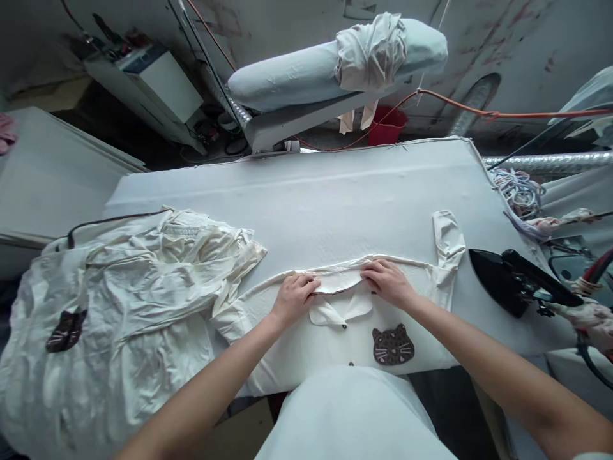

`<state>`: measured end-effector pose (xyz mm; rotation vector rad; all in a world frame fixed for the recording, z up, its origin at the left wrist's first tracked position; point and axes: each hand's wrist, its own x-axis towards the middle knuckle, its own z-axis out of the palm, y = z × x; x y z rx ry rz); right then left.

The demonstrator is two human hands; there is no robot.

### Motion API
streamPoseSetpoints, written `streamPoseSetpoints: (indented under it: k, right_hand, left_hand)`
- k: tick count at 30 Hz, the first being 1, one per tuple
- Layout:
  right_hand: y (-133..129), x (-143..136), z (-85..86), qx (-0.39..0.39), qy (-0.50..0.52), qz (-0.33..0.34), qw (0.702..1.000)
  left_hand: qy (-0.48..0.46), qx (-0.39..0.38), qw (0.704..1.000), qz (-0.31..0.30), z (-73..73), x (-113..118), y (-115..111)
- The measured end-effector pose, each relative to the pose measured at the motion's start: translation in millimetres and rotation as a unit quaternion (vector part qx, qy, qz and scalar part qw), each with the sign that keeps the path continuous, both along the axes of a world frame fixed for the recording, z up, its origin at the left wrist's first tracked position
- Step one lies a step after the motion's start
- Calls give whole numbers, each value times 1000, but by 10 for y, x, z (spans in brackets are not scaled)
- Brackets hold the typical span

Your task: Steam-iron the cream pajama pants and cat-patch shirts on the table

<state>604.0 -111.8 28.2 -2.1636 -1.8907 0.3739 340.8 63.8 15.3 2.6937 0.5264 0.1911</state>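
Both my hands are on the collar of a cream shirt (311, 364), which is lying spread out on the padded ironing table (359, 204), right along the edge closest to me. My left hand (293, 295) has one end of the collar (339, 282) pinched between fingers and thumb, and my right hand (387, 281) has the other end the same way, so the strip runs pretty much straight between them. Can't really tell how hard I'm squeezing, since my fingers cover the spot.

Just below my grip there's a pointy collar flap (335, 312) with a little dark button (344, 326) at its tip. Off to the right of that, there's a brown cat-face patch (393, 345) on the shirt front. One sleeve (449, 237) sticks up away from me at the right end, and a black iron (522, 281) sits just beside it, not touching the shirt.

Over on the left is a rumpled heap of cream garments (143, 287) with another dark patch (66, 331) on it. Past the far edge there's a padded sleeve board (282, 73) with crumpled beige cloth (373, 51) wrapped around it, plus a red bucket (387, 126) lower down behind.
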Motion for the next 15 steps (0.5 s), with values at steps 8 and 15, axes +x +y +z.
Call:
streamPoseSetpoints:
  k: [8, 15]
  right_hand:
    - [649, -185, 254, -52, -62, -176, 981]
    - [394, -834, -453, 133, -79, -123, 980]
  left_hand:
    - [262, 17, 954, 141, 318, 587, 366]
    - [145, 49, 979, 134, 137, 616, -168]
